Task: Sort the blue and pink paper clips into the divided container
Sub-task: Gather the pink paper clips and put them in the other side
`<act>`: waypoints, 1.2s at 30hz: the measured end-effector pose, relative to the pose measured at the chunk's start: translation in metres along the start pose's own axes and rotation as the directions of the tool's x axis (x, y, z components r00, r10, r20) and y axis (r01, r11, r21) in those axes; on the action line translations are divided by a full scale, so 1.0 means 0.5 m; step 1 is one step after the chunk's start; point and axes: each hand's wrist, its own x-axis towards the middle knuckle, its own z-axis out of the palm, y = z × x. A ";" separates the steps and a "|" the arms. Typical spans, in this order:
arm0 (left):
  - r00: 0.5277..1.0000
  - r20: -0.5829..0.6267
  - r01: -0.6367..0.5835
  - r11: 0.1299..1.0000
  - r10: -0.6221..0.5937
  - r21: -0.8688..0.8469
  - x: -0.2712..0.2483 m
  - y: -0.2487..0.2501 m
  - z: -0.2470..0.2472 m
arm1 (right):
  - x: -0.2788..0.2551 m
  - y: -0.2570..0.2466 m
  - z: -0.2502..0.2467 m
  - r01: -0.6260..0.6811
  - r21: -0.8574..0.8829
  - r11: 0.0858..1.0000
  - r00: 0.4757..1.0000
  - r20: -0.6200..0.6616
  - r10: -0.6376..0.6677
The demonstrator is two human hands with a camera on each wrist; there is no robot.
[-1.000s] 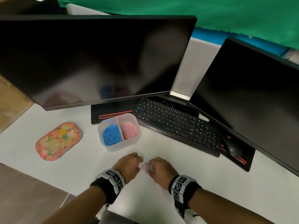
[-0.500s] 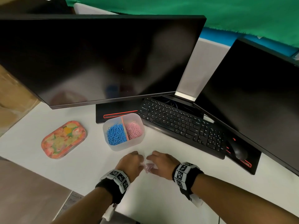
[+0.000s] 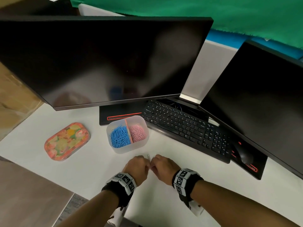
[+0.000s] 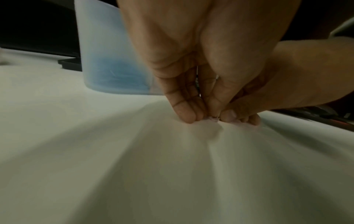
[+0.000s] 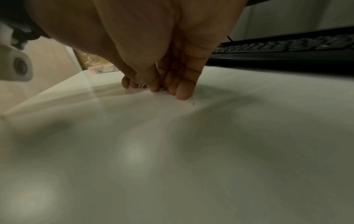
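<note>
A translucent divided container (image 3: 114, 149) stands on the white desk, with blue paper clips (image 3: 119, 138) in its left half and pink paper clips (image 3: 138, 133) in its right half. Just in front of it my left hand (image 3: 138, 166) and right hand (image 3: 161, 166) meet knuckle to knuckle, fingers curled down onto the desk. They close on a small heap of pink clips (image 5: 163, 89), mostly hidden beneath them. One clip (image 3: 148, 156) sticks up between the hands. In the left wrist view my left hand (image 4: 201, 116) pinches the pink clips (image 4: 213, 119) at its fingertips.
A flowered lid or tin (image 3: 67, 141) lies left of the container. A black keyboard (image 3: 185, 128) and a mouse (image 3: 244, 155) sit to the right, under two dark monitors (image 3: 98, 63). The desk's front-left edge (image 3: 72, 192) is close to my left forearm.
My hands have drawn closer together, and the pink heap that showed between them is now nearly covered. The view has shifted slightly.
</note>
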 end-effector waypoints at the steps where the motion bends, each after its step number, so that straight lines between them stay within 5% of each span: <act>1: 1.000 -0.003 0.013 0.999 -0.013 -0.036 -0.001 -0.002 0.001 | 0.001 -0.002 0.001 -0.016 0.005 1.000 1.000 0.004 0.016; 11: 0.994 -0.080 0.052 0.978 -0.069 -0.200 -0.008 -0.017 0.012 | 0.001 -0.028 -0.033 -0.083 0.025 0.996 0.994 0.067 0.081; 15: 0.985 -0.099 0.123 0.974 -0.144 -0.191 -0.008 -0.045 -0.003 | 0.012 -0.051 -0.119 -0.020 0.178 0.984 0.996 -0.086 0.036; 18: 0.983 -0.082 0.153 0.976 -0.167 -0.158 0.001 -0.037 -0.009 | 0.069 -0.096 -0.192 0.033 0.182 0.983 0.978 -0.207 0.005; 22: 0.982 -0.047 0.183 0.982 -0.185 -0.043 0.030 0.005 -0.009 | 0.140 -0.147 -0.233 0.014 0.147 0.989 0.980 -0.200 0.016; 28: 0.977 -0.029 0.212 0.966 -0.210 0.149 0.066 0.019 -0.003 | 0.104 -0.054 -0.225 -0.018 0.151 0.988 0.947 -0.316 0.065; 32: 0.973 0.021 0.217 0.949 -0.228 0.229 0.077 0.025 -0.009 | 0.071 0.022 -0.159 -0.069 -0.040 0.997 0.992 -0.107 0.064; 36: 0.979 0.045 0.179 0.942 -0.199 0.284 0.077 0.033 -0.013 | 0.065 0.044 -0.098 0.044 -0.196 0.980 0.998 0.041 -0.036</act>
